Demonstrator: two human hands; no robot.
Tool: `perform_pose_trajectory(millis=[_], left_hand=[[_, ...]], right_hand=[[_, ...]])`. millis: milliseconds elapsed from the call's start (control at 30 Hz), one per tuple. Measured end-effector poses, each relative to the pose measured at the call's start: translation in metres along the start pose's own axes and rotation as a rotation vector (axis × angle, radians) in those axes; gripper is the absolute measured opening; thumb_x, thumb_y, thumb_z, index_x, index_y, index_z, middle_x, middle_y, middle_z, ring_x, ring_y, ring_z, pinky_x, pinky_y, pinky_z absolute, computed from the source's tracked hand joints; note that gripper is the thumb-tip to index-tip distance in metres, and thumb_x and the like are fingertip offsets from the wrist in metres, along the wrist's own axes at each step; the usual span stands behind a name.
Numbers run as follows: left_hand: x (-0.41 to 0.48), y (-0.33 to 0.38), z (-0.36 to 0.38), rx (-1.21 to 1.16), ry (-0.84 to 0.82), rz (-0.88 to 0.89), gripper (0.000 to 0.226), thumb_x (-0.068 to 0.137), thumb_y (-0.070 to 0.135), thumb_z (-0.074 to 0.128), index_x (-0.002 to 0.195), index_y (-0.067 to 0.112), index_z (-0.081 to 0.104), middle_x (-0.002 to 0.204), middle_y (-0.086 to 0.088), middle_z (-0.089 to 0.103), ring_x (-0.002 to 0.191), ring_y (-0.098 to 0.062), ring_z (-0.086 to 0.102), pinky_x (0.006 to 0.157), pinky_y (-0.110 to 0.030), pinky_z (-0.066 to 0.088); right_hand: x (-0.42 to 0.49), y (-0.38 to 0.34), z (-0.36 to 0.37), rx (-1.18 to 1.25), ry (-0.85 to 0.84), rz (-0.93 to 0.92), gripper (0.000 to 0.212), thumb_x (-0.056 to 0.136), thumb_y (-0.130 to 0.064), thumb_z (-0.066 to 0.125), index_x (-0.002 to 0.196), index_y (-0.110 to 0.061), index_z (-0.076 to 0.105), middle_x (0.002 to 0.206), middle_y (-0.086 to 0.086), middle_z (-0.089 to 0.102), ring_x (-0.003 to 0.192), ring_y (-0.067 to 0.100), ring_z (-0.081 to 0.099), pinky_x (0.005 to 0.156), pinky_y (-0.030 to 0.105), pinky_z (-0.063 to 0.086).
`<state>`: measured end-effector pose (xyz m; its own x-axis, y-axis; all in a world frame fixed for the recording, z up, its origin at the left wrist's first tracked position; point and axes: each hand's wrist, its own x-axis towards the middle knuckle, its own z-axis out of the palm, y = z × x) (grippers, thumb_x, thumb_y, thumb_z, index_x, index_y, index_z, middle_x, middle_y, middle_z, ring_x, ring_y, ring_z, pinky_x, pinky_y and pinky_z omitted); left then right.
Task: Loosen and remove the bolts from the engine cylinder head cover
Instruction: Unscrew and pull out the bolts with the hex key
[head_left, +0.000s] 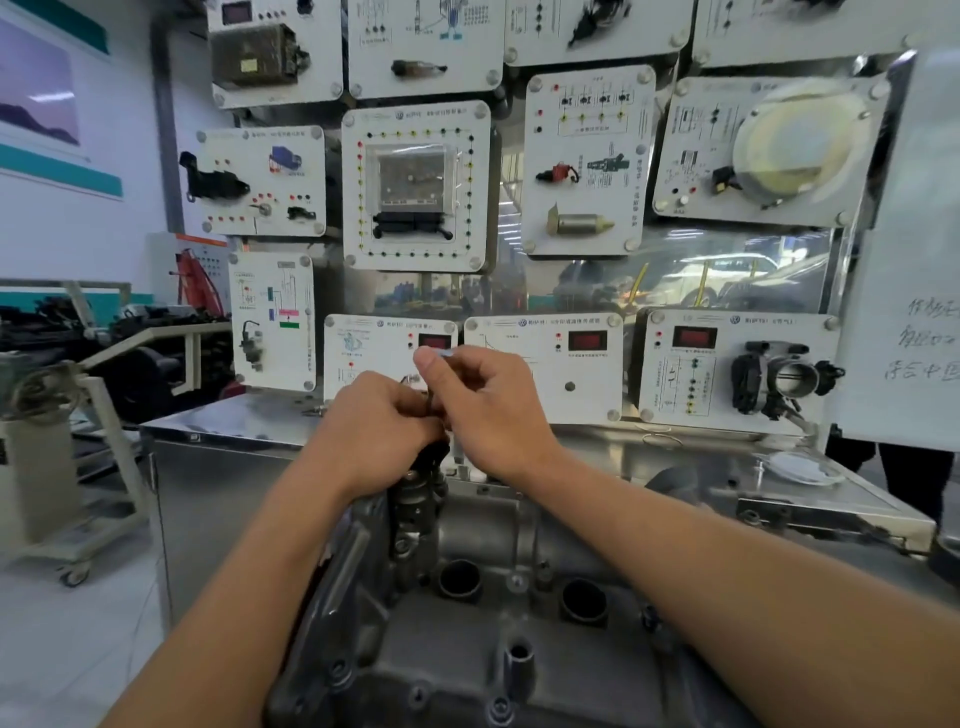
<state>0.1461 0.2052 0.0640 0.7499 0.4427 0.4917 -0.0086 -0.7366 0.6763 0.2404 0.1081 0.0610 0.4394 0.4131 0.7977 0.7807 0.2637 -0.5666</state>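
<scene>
The grey cast cylinder head cover (483, 649) fills the lower middle of the head view, with two round plug wells and several bolts along its edges. Both my hands meet above its far end. My left hand (379, 426) grips a thin dark tool (430, 402), likely a hex key, that stands upright over the cover's far end. My right hand (488, 405) pinches the top of the same tool between thumb and fingers. The tool's tip and the bolt under it are hidden behind my hands.
A steel bench (234, 421) carries the engine part, with a wall of white training panels (415, 189) behind it. A throttle body (779, 379) is mounted on a panel at right. A white mask (800, 467) lies on the bench. A cart (67, 467) stands at left.
</scene>
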Motion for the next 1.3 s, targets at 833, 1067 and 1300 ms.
perform_pose_trajectory(millis=[833,1067,1300], left_hand=[[-0.003,0.000,0.007,-0.159,-0.021,-0.016,0.014,0.096,0.006,0.062,0.093,0.007,0.075,0.071,0.003,0.076,0.062,-0.003,0.071,0.059,-0.013,0.054],[-0.005,0.003,0.005,-0.047,0.014,0.053,0.016,0.094,0.011,0.066,0.085,0.010,0.079,0.071,-0.001,0.076,0.054,0.003,0.062,0.054,-0.010,0.045],[-0.004,0.000,0.005,-0.073,0.015,0.060,0.024,0.092,0.010,0.067,0.073,0.022,0.076,0.066,0.007,0.073,0.051,0.003,0.060,0.051,-0.008,0.043]], right_hand=[[0.016,-0.009,-0.007,-0.009,0.037,0.383,0.059,0.088,-0.051,0.067,0.082,0.008,0.069,0.057,0.014,0.060,0.045,0.018,0.050,0.050,0.028,0.045],[0.011,-0.016,0.004,-0.371,0.173,0.179,0.048,0.081,-0.046,0.070,0.063,-0.002,0.069,0.061,0.012,0.066,0.064,0.027,0.062,0.062,0.043,0.056],[0.011,-0.019,0.005,-0.390,0.184,0.178,0.035,0.085,-0.041,0.069,0.069,-0.011,0.063,0.068,0.003,0.066,0.072,0.023,0.063,0.068,0.039,0.056]])
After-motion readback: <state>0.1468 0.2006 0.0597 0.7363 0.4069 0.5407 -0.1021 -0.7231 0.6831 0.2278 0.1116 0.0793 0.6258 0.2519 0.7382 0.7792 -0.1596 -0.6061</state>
